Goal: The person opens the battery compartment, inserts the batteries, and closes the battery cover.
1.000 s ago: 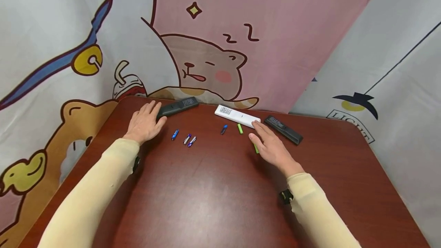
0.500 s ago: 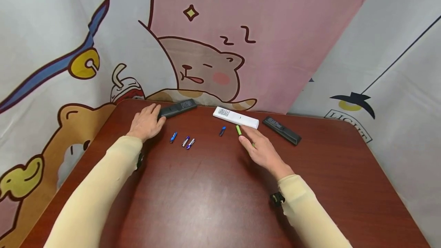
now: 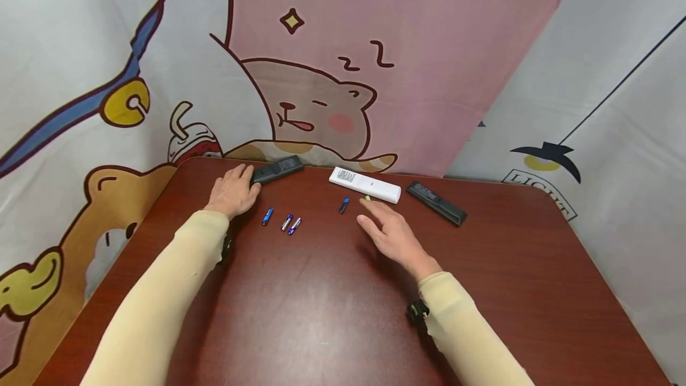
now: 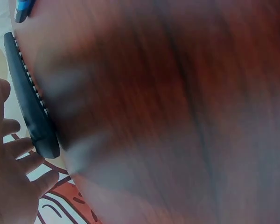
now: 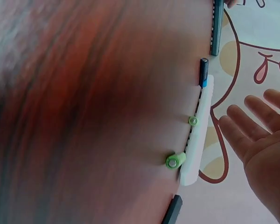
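My left hand (image 3: 231, 193) is at the near end of a dark remote control (image 3: 278, 170), fingers extended; whether they touch it I cannot tell. The left wrist view shows that remote (image 4: 30, 98) beside the fingertips. My right hand (image 3: 396, 234), fingers loosely spread and holding nothing, hovers in front of a white remote control (image 3: 366, 184). In the head view it covers most of two green batteries, with one green tip (image 3: 367, 198) showing. Both appear in the right wrist view, a nearer green battery (image 5: 175, 161) and a farther green battery (image 5: 192, 121).
A black-and-blue battery (image 3: 344, 205) lies left of the right hand. Farther left are a blue battery (image 3: 267, 216) and two silver-purple batteries (image 3: 291, 224). Another black remote (image 3: 436, 203) lies at the right. A printed cloth (image 3: 429, 76) hangs behind the brown table (image 3: 300, 314).
My right hand has moved left, from beside the white remote's right end to over the green batteries. The left hand has shifted slightly right. The remotes and batteries stay in place.
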`<state>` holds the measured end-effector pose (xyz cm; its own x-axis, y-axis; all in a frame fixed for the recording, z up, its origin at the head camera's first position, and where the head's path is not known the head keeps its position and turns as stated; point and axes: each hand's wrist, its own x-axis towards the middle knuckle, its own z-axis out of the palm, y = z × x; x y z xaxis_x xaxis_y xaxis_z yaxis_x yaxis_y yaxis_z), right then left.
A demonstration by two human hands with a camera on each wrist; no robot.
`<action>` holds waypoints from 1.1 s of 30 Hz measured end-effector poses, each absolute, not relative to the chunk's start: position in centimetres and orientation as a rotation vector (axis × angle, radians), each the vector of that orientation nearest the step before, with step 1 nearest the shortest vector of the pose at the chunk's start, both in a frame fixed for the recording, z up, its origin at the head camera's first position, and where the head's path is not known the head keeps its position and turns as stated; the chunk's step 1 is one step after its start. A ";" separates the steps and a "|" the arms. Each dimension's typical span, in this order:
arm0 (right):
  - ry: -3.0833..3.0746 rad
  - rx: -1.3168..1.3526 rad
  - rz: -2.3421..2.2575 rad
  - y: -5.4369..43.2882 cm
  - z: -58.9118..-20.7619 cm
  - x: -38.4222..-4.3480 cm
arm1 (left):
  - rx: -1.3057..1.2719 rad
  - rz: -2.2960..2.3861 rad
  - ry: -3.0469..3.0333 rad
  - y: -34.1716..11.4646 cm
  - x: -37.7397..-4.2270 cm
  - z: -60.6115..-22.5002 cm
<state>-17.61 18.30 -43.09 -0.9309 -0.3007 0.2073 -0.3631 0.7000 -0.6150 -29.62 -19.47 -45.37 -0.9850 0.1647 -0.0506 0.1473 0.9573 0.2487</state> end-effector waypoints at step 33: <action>-2.757 0.530 1.185 15.7 -43.7 -18.0 | 0.242 0.265 3.055 -18.6 -30.5 -45.1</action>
